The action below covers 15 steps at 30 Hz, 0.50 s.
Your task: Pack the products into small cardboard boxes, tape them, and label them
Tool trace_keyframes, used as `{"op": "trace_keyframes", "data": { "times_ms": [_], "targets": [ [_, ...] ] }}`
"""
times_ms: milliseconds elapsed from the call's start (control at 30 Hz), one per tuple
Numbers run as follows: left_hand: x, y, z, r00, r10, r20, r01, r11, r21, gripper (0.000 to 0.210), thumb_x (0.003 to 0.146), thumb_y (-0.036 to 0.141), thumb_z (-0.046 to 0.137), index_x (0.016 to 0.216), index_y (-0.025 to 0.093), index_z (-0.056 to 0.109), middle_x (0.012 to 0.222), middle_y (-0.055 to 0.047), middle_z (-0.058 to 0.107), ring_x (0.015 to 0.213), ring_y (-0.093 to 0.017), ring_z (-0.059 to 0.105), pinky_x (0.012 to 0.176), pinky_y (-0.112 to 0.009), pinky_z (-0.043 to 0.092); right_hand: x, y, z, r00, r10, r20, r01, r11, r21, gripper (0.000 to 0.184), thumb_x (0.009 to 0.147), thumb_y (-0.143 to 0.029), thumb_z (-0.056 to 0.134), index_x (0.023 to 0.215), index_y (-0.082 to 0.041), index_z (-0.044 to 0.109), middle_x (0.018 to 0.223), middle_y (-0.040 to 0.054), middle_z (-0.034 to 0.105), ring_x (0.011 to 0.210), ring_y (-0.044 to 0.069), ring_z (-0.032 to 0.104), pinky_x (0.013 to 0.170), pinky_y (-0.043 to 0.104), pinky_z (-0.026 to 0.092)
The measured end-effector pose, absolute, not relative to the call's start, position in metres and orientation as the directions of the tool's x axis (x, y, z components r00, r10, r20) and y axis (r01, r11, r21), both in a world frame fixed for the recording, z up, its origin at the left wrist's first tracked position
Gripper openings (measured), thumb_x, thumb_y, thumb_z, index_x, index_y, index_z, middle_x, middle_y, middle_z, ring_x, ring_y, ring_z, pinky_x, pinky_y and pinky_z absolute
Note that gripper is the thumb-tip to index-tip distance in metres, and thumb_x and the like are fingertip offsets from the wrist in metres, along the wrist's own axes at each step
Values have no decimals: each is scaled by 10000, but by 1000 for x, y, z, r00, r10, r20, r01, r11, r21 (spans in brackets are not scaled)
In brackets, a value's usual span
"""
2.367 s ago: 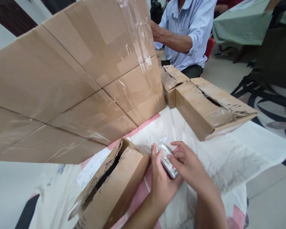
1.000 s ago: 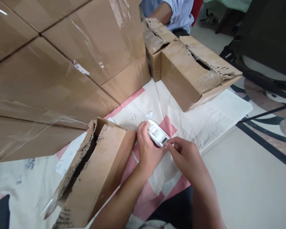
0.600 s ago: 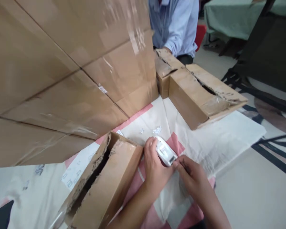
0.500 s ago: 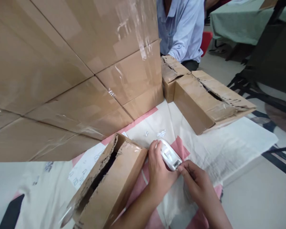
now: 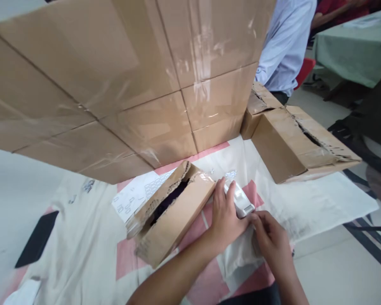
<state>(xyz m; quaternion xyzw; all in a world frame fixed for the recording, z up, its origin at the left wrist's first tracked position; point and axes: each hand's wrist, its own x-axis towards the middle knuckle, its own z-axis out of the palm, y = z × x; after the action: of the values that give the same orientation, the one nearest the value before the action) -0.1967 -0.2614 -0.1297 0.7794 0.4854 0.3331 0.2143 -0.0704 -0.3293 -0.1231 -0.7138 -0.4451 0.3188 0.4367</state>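
My left hand (image 5: 226, 217) is wrapped around a small white tape dispenser (image 5: 242, 199), holding it low over the patterned cloth. The dispenser has a rounded body, with a dark slot at its near end. Right beside that end, my right hand (image 5: 269, 232) has thumb and forefinger pinched together; whatever lies between them is too small to make out. To the left of my left hand lies a narrow cardboard box (image 5: 186, 222) with a torn, ragged opening along its top and something dark inside.
A tall taped cardboard wall (image 5: 130, 106) stands in front. At right is a torn L-shaped carton (image 5: 307, 148), with a person in a light blue shirt (image 5: 284, 46) behind it. Printed paper (image 5: 135, 197) and a flat black object (image 5: 38, 239) lie left on the cloth (image 5: 95, 250).
The view has turned left, so everything sits further right, and the black object shows more. My hands keep the same hold at the dispenser.
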Motion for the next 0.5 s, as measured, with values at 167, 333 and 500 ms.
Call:
{"op": "trace_keyframes", "data": {
  "times_ms": [167,333,500],
  "targets": [
    [-236,-293,-80,455,796,400,355,-574,738,478,944,229,592,1416,207,517,1346,-123,682,1258,-273,652,1088,-458,548,-84,-355,-103,278,957,81,435,-50,-899,313,1002,-477,568,863,-213,665,741,34,690,616,183,645,563,261,523],
    [-292,-328,-49,441,808,391,313,-546,777,139,995,289,608,1111,233,659,990,-40,776,911,-211,735,864,-356,600,-120,-375,-83,65,939,338,541,252,-803,125,995,-312,600,934,-242,684,786,42,727,699,193,723,630,265,568],
    [-332,-346,-48,373,827,422,292,-536,792,108,1023,214,562,1010,235,667,906,-12,745,823,-157,712,785,-279,591,-153,-373,-71,-68,894,443,508,413,-756,132,1020,-264,593,906,-238,654,696,13,665,583,149,636,564,256,488]
  ]
}}
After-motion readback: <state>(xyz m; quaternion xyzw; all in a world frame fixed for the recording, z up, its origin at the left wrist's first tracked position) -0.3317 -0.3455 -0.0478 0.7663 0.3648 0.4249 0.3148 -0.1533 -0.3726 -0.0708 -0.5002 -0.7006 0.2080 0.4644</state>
